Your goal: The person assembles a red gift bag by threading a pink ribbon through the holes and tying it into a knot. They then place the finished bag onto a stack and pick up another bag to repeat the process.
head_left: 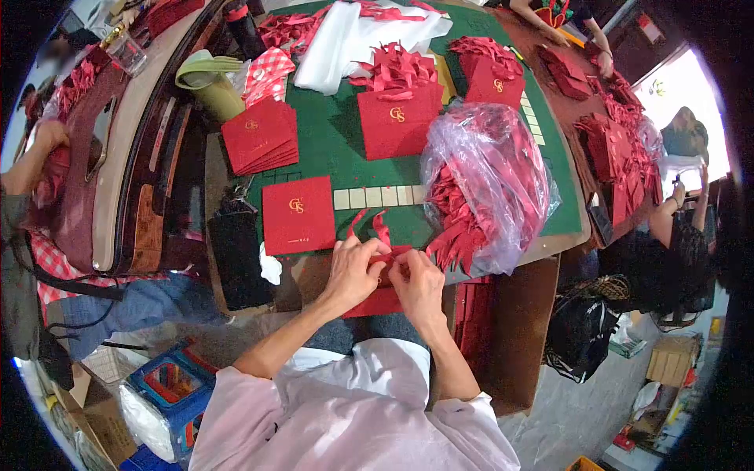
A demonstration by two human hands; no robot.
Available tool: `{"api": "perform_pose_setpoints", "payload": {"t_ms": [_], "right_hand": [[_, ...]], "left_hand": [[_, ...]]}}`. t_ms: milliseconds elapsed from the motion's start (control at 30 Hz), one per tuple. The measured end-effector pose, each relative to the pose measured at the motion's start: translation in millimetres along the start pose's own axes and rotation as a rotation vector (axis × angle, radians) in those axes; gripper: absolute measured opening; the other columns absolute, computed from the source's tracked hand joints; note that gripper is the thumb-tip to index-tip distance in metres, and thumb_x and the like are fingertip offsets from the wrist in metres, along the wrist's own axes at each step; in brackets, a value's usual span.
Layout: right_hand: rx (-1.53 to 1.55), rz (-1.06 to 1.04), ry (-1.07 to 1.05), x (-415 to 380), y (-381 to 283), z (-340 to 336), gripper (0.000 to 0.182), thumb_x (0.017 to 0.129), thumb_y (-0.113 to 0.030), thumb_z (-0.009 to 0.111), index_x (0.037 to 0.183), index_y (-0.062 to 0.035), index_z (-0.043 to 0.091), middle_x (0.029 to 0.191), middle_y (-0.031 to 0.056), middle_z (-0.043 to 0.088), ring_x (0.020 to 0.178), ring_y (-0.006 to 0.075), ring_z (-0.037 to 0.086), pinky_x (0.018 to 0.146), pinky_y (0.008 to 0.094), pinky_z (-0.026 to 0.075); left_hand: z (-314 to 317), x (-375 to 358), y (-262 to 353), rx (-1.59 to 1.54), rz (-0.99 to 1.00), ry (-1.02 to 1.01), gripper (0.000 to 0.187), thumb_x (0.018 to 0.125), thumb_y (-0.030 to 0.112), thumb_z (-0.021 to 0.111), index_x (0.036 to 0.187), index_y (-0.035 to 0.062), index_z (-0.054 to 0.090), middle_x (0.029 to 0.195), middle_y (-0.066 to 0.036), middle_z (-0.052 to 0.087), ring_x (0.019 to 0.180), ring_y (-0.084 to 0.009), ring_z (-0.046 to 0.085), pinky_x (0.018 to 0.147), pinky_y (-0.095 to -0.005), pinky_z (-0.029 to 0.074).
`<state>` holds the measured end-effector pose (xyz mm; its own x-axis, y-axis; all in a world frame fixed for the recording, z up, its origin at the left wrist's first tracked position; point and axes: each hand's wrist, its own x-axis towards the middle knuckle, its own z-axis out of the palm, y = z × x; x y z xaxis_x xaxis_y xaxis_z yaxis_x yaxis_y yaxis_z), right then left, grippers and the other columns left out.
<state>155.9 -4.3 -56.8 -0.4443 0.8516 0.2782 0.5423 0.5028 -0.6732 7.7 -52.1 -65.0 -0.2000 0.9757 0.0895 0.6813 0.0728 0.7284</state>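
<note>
My left hand and my right hand are close together at the front edge of the green table mat. Both have bent fingers pinching a red ribbon, whose loose ends curl up onto the mat. Under the hands lies a red bag, partly over my lap and mostly covered by them. A flat red bag with gold print lies just left of my left hand. Right of my right hand, a clear plastic bag holds many red ribbons.
Stacked red bags lie back left. Red bags with ribbons stand farther back, near white plastic sheeting. A black pouch hangs over the left edge. Other people's hands work at back right and far left; an open wooden compartment is below right.
</note>
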Motion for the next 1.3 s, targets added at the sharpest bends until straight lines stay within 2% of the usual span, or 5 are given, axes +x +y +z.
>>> {"api": "perform_pose_setpoints", "payload": {"t_ms": [433,567,767,1033,1300], "right_hand": [[0.252,0.217,-0.074,-5.8,4.7,7.1,0.012,0.085,-0.008,0.068,0.096,-0.0045,0.064,0.083,0.0171,0.066,0.078,0.038,0.067,0.066,0.044,0.053],[0.182,-0.049,0.066,1.1,8.4,-1.5,0.016,0.081,-0.01,0.068,0.094,-0.0055,0.062,0.093,0.015,0.061,0.089,0.0359,0.062,0.074,0.0436,0.052],[0.039,-0.073,0.035,8.3,31.2,-3.1,0.02,0.079,-0.021,0.067,0.068,-0.0041,0.063,0.077,0.0158,0.062,0.078,0.0369,0.063,0.067,0.0486,0.05],[0.085,0.086,-0.309,4.2,57.1,-34.5,0.023,0.069,-0.031,0.072,0.074,-0.0087,0.075,0.068,0.0162,0.066,0.068,0.0342,0.067,0.06,0.0448,0.051],[0.248,0.198,-0.077,-21.3,52.1,-41.6,0.017,0.068,-0.022,0.072,0.072,-0.0056,0.073,0.064,0.0135,0.066,0.059,0.0257,0.066,0.054,0.0381,0.049]], "left_hand": [[-9.8,0.1,5.9,0.054,0.083,-0.002,0.021,0.077,0.01,0.075,0.096,0.0066,0.068,0.089,-0.013,0.07,0.084,-0.0346,0.065,0.078,-0.0456,0.05],[-2.8,3.3,-7.5,-0.08,0.078,-0.042,0.026,0.075,0.01,0.074,0.098,0.0057,0.062,0.089,-0.014,0.067,0.089,-0.036,0.062,0.081,-0.047,0.046],[2.5,0.1,6.4,0.072,0.178,-0.073,0.022,0.074,0.004,0.07,0.093,0.0049,0.058,0.089,-0.012,0.059,0.091,-0.0339,0.055,0.084,-0.0444,0.04],[3.4,-8.7,39.9,0.194,0.527,-0.081,0.018,0.077,0.007,0.071,0.091,0.0065,0.06,0.089,-0.013,0.057,0.091,-0.0356,0.05,0.08,-0.0456,0.039],[-0.2,-1.9,58.4,0.137,0.563,-0.157,0.022,0.072,0.007,0.075,0.087,0.0058,0.059,0.086,-0.014,0.054,0.088,-0.0351,0.049,0.079,-0.0448,0.039]]}}
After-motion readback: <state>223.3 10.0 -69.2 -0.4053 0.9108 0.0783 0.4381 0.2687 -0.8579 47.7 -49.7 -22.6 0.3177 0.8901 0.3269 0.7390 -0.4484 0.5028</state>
